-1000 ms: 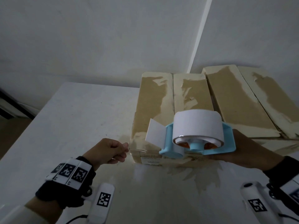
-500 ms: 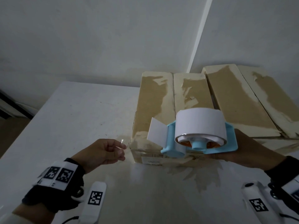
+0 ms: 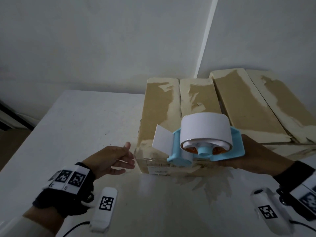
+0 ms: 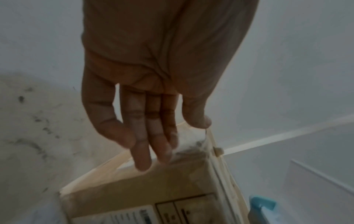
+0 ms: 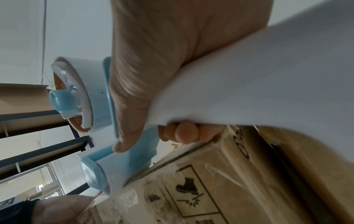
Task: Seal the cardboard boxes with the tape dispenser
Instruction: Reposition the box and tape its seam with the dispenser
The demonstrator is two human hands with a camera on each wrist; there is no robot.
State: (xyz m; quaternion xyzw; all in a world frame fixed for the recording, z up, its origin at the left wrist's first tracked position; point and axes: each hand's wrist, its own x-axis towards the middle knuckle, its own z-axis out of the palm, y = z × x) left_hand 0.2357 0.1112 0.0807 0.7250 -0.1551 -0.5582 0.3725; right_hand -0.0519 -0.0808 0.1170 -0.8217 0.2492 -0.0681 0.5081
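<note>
My right hand (image 3: 253,156) grips the light blue tape dispenser (image 3: 205,141) with its white roll, held at the near top edge of the left cardboard box (image 3: 162,106). In the right wrist view my thumb (image 5: 130,106) and curled fingers wrap the dispenser (image 5: 99,106) above the box (image 5: 210,189). A clear tape strip runs along the box's near edge. My left hand (image 3: 128,156) is open, its straight fingers reaching the box's near left corner. The left wrist view shows these fingertips (image 4: 153,148) against taped cardboard (image 4: 134,197).
A second cardboard box (image 3: 248,103) stands close against the first on the right, near the wall corner. Both boxes sit on a white table (image 3: 77,125), which stretches out to the left. Metal shelving (image 5: 38,151) shows in the right wrist view.
My left hand, which pinched the clear tape end left of the box, has opened and moved right to the box's corner. The dispenser has barely shifted.
</note>
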